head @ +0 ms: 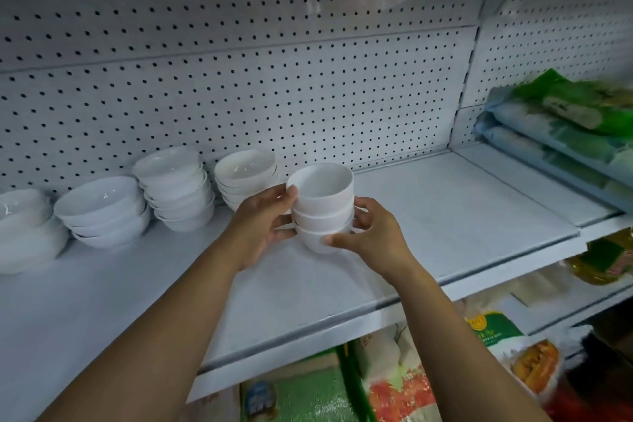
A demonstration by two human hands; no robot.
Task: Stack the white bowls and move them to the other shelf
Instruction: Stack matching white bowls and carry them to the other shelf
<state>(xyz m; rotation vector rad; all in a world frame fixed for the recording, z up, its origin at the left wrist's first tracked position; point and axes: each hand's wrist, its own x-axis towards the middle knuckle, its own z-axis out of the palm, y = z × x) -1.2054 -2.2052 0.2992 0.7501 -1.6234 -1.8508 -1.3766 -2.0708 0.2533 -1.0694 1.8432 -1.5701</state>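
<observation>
Seemingly three stacked white bowls [322,207] between two hands.

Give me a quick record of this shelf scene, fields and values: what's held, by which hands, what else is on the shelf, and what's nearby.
held item: stack of three small white bowls, nested, upright
left hand: grips the stack's left side, thumb at the top rim
right hand: grips the stack's right side and lower bowl
shelf: white, bare to the right of the stack
other bowls: wider white bowl stacks along the pegboard, left of the hands
right side: green packaged bags, piled
below shelf: more packaged goods
</observation>
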